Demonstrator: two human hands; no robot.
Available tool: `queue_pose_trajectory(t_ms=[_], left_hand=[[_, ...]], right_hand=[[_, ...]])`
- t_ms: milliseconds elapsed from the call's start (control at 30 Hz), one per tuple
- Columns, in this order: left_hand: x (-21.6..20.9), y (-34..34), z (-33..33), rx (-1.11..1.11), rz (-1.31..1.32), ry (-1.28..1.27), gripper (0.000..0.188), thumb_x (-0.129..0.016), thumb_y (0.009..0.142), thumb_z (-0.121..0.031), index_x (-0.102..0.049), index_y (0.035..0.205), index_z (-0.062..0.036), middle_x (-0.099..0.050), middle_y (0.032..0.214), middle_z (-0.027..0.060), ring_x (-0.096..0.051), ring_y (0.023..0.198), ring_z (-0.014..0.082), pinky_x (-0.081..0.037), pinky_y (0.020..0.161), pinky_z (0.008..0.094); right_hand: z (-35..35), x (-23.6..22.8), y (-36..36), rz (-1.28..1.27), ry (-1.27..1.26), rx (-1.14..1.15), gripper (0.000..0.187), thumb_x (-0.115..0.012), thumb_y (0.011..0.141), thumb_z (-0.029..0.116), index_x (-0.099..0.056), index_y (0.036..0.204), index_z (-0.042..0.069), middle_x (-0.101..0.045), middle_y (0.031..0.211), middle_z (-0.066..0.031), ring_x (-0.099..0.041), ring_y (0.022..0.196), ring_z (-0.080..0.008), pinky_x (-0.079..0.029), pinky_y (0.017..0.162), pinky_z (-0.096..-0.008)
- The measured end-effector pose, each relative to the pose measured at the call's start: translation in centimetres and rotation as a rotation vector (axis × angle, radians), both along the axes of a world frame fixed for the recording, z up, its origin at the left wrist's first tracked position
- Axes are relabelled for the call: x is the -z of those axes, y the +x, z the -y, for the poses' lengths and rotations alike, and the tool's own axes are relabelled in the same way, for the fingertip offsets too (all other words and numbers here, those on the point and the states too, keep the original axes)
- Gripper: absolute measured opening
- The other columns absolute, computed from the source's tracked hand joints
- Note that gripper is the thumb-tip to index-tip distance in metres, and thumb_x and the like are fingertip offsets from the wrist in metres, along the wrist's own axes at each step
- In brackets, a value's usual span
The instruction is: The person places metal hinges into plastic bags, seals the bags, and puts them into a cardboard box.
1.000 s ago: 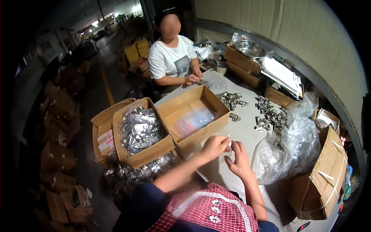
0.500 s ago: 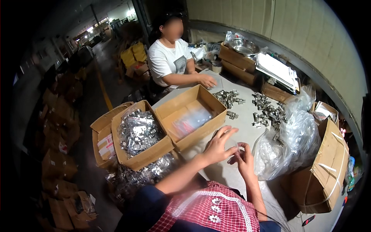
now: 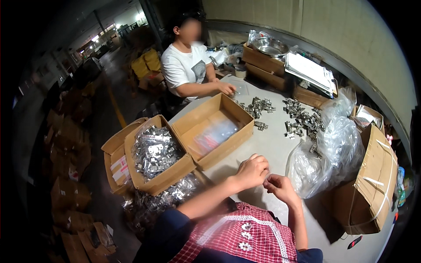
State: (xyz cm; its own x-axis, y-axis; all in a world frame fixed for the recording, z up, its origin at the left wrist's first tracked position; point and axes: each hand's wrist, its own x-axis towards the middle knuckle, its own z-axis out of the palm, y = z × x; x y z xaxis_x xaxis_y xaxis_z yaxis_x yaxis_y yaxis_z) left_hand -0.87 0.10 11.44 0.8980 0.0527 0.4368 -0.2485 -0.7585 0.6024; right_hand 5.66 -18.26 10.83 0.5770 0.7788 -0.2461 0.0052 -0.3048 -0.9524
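Over the near part of the grey table, my left hand (image 3: 253,172) is closed, its fingers curled and pinched together. My right hand (image 3: 282,188) is closed just beside it, fingertips almost meeting those of the left. A small pale, see-through bit shows between the fingertips, too little to name. Beyond the hands lie a pile of small metal hinge-like fittings (image 3: 259,106) and a second, larger pile of the same metal fittings (image 3: 302,118). Left of my hands stands an open cardboard box (image 3: 206,158) with flat clear plastic bags (image 3: 215,136) inside.
Another cardboard box (image 3: 173,179) at left is full of bagged metal parts. Crumpled clear plastic sheeting (image 3: 335,149) and a tilted carton (image 3: 372,184) take up the right side. Across the table a person (image 3: 186,70) handles something small. Papers (image 3: 309,72) and a steel bowl (image 3: 270,47) lie at the back.
My left hand's fingers have gone from spread to curled, and it has dropped slightly nearer to me. My right hand has moved a little nearer too. The view has shifted slightly.
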Motion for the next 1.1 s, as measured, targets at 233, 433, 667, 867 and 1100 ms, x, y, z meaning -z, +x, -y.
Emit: queue_pose_trajectory(t_ms=[233, 433, 667, 867, 1100], left_hand=[[0.6, -0.6, -0.4, -0.070, -0.126, 0.047, 0.007, -0.065, 0.082, -0.011, -0.068, 0.084, -0.0050, -0.066, 0.092, 0.0091, -0.061, 0.094, 0.0307, -0.052, 0.082, 0.0427], [-0.2, -1.4, 0.2, -0.190, 0.022, 0.106, 0.020, -0.065, 0.081, -0.012, -0.065, 0.100, -0.0049, -0.065, 0.102, 0.0127, -0.060, 0.102, 0.0314, -0.053, 0.083, 0.0430], [-0.4, -3.6, 1.3, -0.086, -0.122, 0.015, 0.013, -0.071, 0.084, -0.018, -0.066, 0.091, -0.0084, -0.067, 0.078, 0.0066, -0.065, 0.077, 0.0301, -0.053, 0.066, 0.0394], [1.3, -3.2, 0.8, 0.242, -0.691, -0.407, 0.043, -0.058, 0.100, -0.044, -0.071, 0.088, -0.0042, -0.069, 0.069, 0.0044, -0.066, 0.065, 0.0093, -0.048, 0.057, 0.0271], [3.4, -3.1, 0.8, 0.329, -0.731, -0.940, 0.034, -0.052, 0.103, -0.030, -0.071, 0.094, -0.0025, -0.070, 0.080, 0.0022, -0.063, 0.071, 0.0077, -0.046, 0.062, 0.0208]], right_hand=[[-0.2, -0.5, -0.3, 0.329, -0.121, -0.029, 0.018, -0.068, 0.092, 0.016, -0.066, 0.090, -0.002, -0.066, 0.073, -0.0093, -0.065, 0.066, -0.0133, -0.051, 0.062, -0.0330], [0.0, 0.9, -0.2, -0.177, 0.037, 0.011, 0.017, -0.065, 0.095, 0.012, -0.064, 0.089, -0.004, -0.067, 0.076, -0.0081, -0.067, 0.068, -0.0157, -0.054, 0.063, -0.0310], [0.8, 2.5, -0.2, -0.281, 0.001, 0.095, 0.023, -0.076, 0.087, 0.018, -0.061, 0.078, 0.004, -0.059, 0.066, -0.0006, -0.053, 0.057, -0.0087, -0.040, 0.050, -0.0246], [0.3, 2.6, -2.3, -0.337, 0.286, 0.060, 0.014, -0.075, 0.086, 0.011, -0.065, 0.080, 0.004, -0.064, 0.071, -0.0030, -0.052, 0.060, -0.0083, -0.038, 0.056, -0.0244], [2.2, 2.0, -0.2, -0.467, 0.227, -0.027, 0.021, -0.072, 0.092, 0.024, -0.067, 0.081, 0.007, -0.065, 0.071, 0.0010, -0.049, 0.059, -0.0033, -0.034, 0.052, -0.0205]])
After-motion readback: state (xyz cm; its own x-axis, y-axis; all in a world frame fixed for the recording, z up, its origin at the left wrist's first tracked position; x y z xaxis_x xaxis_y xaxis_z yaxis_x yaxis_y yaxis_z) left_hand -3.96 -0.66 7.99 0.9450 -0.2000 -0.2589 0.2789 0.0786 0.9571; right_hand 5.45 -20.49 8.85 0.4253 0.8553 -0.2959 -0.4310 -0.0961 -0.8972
